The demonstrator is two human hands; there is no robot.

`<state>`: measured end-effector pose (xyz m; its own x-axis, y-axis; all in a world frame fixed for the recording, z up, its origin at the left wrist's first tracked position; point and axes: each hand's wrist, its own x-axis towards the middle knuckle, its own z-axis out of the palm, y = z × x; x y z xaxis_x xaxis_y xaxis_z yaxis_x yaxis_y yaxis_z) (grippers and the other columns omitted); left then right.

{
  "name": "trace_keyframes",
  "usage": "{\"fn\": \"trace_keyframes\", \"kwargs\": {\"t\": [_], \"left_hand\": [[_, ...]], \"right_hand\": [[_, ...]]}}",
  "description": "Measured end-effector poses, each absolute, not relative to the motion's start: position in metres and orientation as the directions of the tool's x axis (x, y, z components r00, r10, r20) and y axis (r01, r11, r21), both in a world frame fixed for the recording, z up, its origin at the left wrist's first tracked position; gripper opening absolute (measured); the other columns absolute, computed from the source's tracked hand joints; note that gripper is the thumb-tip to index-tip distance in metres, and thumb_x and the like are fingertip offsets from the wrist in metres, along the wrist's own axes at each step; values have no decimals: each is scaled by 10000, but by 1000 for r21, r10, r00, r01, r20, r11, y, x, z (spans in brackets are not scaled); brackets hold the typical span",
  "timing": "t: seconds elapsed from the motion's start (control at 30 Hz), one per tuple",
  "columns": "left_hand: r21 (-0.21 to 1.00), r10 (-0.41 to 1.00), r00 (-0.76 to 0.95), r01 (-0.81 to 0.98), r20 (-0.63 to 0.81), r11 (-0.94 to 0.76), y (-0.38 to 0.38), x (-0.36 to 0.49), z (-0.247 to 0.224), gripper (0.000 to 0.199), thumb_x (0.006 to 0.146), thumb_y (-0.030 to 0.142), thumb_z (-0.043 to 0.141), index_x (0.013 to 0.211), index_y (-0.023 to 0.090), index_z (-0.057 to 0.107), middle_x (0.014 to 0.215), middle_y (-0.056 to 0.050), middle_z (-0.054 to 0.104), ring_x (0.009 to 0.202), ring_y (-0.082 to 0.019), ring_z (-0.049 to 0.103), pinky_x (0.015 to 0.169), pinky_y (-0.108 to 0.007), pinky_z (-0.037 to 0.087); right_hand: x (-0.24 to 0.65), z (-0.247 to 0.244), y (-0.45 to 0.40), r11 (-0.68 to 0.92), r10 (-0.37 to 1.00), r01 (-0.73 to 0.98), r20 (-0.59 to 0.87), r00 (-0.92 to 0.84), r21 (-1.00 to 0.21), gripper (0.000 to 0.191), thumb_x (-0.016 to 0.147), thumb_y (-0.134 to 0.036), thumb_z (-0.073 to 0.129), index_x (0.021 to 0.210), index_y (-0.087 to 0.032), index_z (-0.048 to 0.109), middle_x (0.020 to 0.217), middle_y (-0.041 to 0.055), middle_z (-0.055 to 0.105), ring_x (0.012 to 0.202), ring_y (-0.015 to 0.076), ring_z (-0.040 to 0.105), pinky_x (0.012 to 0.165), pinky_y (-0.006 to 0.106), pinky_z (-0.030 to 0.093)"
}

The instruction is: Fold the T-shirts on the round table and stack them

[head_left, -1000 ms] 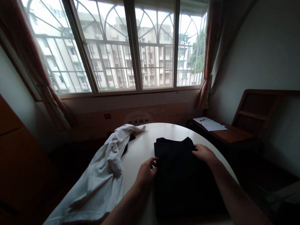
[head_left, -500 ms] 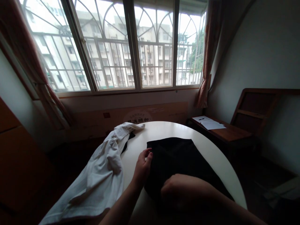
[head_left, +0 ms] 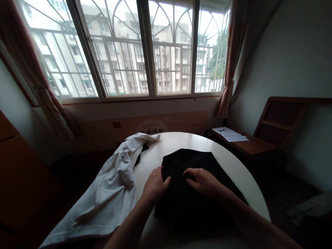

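Observation:
A black cloth garment [head_left: 181, 204] lies on the white round table [head_left: 178, 138]; its exact kind does not show. My left hand [head_left: 156, 183] rests at the garment's left edge, its thumb apart from the fingers. Over the middle of the cloth, my right hand [head_left: 203, 180] has bent fingers, with a gap between thumb and forefinger. Whether its fingertips pinch any fabric is hard to see against the black. To the left, a crumpled white garment [head_left: 114, 186] hangs over the table's edge, with a bit of black cloth [head_left: 141, 154] beside it.
Beyond the table, a cardboard panel [head_left: 124, 126] stands below the barred window [head_left: 171, 69]. On the right, a wooden bench [head_left: 259, 147] holds white papers [head_left: 233, 135] and a dark pen. Curtains [head_left: 225, 100] hang at both window sides.
My right hand has moved forward from the garment's near part to its middle, its fist loosening. The garment's far edge has bunched up. My left hand has shifted slightly nearer and left, thumb spreading.

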<state>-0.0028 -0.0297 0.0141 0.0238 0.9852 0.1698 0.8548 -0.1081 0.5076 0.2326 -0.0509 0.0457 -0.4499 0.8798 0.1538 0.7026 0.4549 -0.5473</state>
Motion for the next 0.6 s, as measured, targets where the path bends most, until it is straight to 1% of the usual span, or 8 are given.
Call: {"fn": "trace_keyframes", "kwargs": {"t": [0.1, 0.17, 0.2, 0.27, 0.33, 0.4, 0.53, 0.6], "left_hand": [[417, 997, -4, 909, 74, -28, -29, -7, 16, 612, 878, 424, 551, 1381, 79, 499, 1315, -227, 624, 1212, -352, 589, 993, -409, 449], [412, 1000, 6, 911, 27, -17, -28, -10, 17, 570, 863, 374, 572, 1355, 89, 536, 1269, -218, 663, 1165, -349, 626, 946, -396, 466], [424, 1000, 16, 905, 13, -20, -27, -11, 18, 521, 851, 339, 582, 1318, 108, 573, 1225, -200, 692, 1127, -337, 648, 916, -381, 474], [456, 1000, 28, 889, 7, -28, -27, -12, 20, 408, 838, 281, 581, 1218, 146, 643, 1121, -156, 739, 1045, -305, 683, 860, -349, 480], [482, 1000, 18, 876, 23, -26, -27, -12, 22, 332, 842, 254, 564, 1143, 162, 672, 1060, -134, 753, 993, -282, 697, 820, -328, 477], [506, 999, 3, 862, 54, -30, -27, -11, 23, 286, 854, 235, 536, 1096, 166, 673, 1026, -127, 756, 954, -267, 700, 791, -318, 469], [535, 996, -13, 844, 89, -37, -26, -9, 21, 246, 856, 191, 493, 1044, 174, 650, 1007, -118, 754, 928, -248, 696, 770, -305, 456], [539, 995, -34, 842, 92, -21, -24, -9, 20, 245, 852, 177, 484, 1042, 177, 638, 1011, -114, 750, 937, -243, 693, 767, -296, 454]], "right_hand": [[229, 41, -51, 434, 900, 780, 180, -396, -452, 495, 898, -274, 571, 1387, -195, 572, 1290, 122, 653, 1149, 269, 615, 962, 373, 466], [226, 37, -50, 389, 919, 851, 213, -331, -352, 650, 884, -278, 593, 1507, -185, 436, 1491, 163, 494, 1348, 326, 463, 1066, 459, 398], [225, 35, -50, 356, 930, 881, 214, -300, -311, 712, 880, -288, 603, 1545, -181, 371, 1540, 175, 433, 1390, 346, 411, 1082, 494, 377], [223, 33, -49, 303, 949, 913, 172, -263, -274, 748, 882, -288, 606, 1563, -161, 325, 1509, 192, 469, 1353, 357, 454, 1059, 511, 396], [223, 35, -49, 304, 952, 910, 131, -277, -281, 627, 891, -252, 587, 1495, -155, 450, 1362, 165, 607, 1221, 328, 573, 1005, 461, 444], [223, 44, -54, 342, 939, 888, 146, -311, -307, 438, 903, -203, 548, 1335, -182, 619, 1222, 112, 683, 1114, 281, 636, 970, 396, 462], [223, 67, -77, 435, 900, 812, 225, -374, -389, 325, 886, -122, 504, 1104, -214, 728, 1071, 62, 714, 980, 214, 676, 886, 308, 473], [219, 73, -94, 532, 843, 704, 223, -489, -470, 312, 871, -100, 510, 1050, -219, 736, 1041, 44, 711, 921, 184, 679, 820, 264, 481]]}}
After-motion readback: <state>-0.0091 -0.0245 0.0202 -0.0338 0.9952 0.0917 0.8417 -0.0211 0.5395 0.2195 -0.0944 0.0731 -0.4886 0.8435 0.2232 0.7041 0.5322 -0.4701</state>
